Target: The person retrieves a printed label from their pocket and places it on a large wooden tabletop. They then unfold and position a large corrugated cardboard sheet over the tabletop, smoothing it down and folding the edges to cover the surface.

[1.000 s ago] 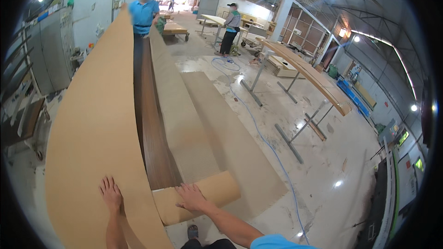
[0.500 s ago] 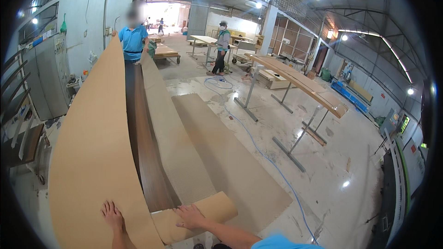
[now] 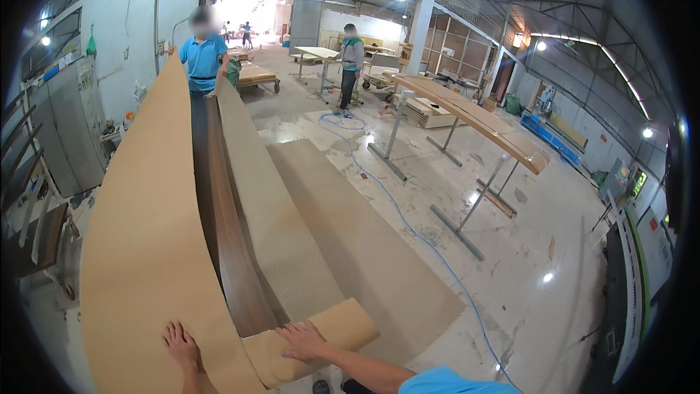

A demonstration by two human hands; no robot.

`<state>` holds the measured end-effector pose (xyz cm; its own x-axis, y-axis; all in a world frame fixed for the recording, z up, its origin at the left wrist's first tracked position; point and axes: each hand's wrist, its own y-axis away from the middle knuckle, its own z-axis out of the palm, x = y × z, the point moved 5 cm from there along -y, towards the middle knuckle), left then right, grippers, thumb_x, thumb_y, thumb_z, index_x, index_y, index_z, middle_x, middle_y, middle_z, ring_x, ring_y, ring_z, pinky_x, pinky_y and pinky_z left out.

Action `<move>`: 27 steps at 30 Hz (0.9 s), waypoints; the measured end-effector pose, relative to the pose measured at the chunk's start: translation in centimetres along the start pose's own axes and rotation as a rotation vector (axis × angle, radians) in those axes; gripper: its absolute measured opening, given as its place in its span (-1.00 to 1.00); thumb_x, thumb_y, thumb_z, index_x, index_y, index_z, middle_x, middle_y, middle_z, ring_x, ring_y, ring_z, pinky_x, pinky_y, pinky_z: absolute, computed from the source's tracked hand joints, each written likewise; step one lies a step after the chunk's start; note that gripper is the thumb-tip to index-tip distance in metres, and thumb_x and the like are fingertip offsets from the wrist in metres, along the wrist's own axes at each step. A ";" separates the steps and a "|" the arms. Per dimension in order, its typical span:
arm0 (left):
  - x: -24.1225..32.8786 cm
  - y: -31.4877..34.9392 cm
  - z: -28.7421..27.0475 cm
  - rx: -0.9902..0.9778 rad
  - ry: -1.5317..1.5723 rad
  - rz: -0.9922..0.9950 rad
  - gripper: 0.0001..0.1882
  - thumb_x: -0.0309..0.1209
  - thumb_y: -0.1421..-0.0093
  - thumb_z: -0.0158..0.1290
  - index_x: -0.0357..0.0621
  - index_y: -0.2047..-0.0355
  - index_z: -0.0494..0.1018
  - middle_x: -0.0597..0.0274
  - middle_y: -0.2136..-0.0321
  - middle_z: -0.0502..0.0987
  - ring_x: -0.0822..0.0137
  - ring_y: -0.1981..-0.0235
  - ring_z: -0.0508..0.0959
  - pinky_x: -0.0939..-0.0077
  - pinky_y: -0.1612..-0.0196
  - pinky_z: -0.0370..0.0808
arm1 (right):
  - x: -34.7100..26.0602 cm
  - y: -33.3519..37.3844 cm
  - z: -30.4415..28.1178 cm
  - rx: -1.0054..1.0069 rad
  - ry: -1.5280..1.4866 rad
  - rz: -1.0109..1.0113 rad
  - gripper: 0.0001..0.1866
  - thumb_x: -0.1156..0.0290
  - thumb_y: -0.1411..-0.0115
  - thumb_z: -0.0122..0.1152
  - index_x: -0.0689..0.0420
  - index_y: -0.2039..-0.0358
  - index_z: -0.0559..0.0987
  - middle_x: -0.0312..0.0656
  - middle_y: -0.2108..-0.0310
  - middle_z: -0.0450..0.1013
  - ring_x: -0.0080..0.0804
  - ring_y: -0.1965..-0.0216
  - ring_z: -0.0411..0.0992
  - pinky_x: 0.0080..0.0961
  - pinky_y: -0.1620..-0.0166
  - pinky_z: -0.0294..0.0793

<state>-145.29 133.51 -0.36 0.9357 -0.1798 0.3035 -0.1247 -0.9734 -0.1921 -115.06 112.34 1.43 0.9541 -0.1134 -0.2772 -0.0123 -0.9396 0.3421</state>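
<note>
A long brown wood-grain board (image 3: 232, 263) lies between two raised sides of tan cardboard. My left hand (image 3: 181, 346) rests with spread fingers on the broad left side of the cardboard (image 3: 146, 233). Across the board's near end, my right hand (image 3: 300, 338) lies flat on a folded-over cardboard flap (image 3: 343, 334), fingers stretched out. The ribbed right side of the cardboard (image 3: 281, 248) stands along the board's right edge. At the far end, a co-worker in a blue shirt (image 3: 203, 58) holds up both cardboard sides.
Flat cardboard (image 3: 364, 241) lies on the floor to the right, with a blue hose (image 3: 415, 228) beyond it. A wrapped panel (image 3: 474, 120) rests on metal stands. Another person (image 3: 351, 69) stands near the back tables. A grey cabinet (image 3: 67, 124) is at the left wall.
My view has shifted slightly. Both my hands stay on the cardboard in nearly the same places. The person at the back has turned a little.
</note>
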 end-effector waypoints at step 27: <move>-0.5 -0.3 0.9 -0.004 -0.033 0.012 -0.53 -0.29 -0.30 -0.17 -0.07 -0.20 0.34 0.13 -0.28 0.25 0.15 -0.33 0.16 0.14 -0.37 -0.01 | -0.8 0.8 -0.4 -0.009 0.070 0.065 -0.14 -0.12 -0.22 0.05 0.03 -0.38 0.01 -0.01 -0.36 0.04 -0.13 -0.40 -0.07 0.23 -0.29 -0.12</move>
<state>-145.43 133.97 -1.26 0.9443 -0.1870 0.2706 -0.1375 -0.9718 -0.1916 -115.71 111.87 2.30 0.9699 -0.1507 -0.1912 -0.0722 -0.9280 0.3655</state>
